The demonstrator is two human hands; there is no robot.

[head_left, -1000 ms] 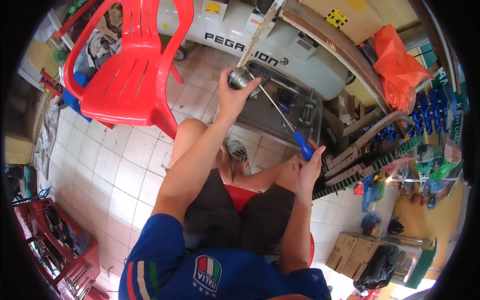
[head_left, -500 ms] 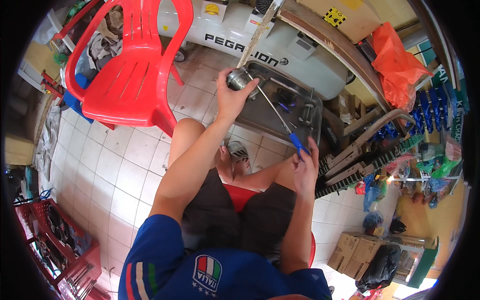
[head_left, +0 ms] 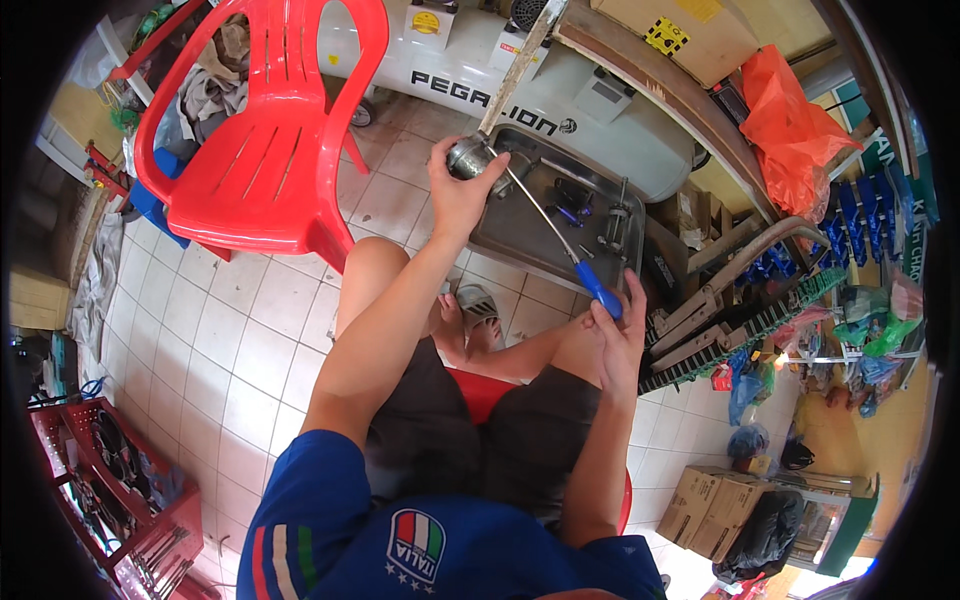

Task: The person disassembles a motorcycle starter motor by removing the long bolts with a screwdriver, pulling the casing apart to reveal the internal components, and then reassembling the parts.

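My left hand (head_left: 459, 195) is wrapped round a rounded silver metal part (head_left: 466, 158), held up over the near left corner of a metal tray (head_left: 530, 262). A long screwdriver (head_left: 599, 291) with a blue handle slants from that part down to my right hand (head_left: 618, 345). The fingers of my right hand are on the butt end of the handle. The screwdriver's tip meets the metal part near my left thumb, and its exact seat is too small to make out. Inside the tray lie a dark part with purple bits (head_left: 572, 200) and a metal rod-like part (head_left: 619, 220).
A red plastic chair (head_left: 250, 190) stands at the left on the tiled floor. Behind the tray lies a large white tank (head_left: 640, 150). A metal frame with ridged dark strips (head_left: 730, 320) reaches in at the right. A red tool cart (head_left: 150, 530) is at the lower left.
My right hand has shifted toward the handle's butt end, so more of the blue handle shows. My left hand and the metal part have moved slightly left.
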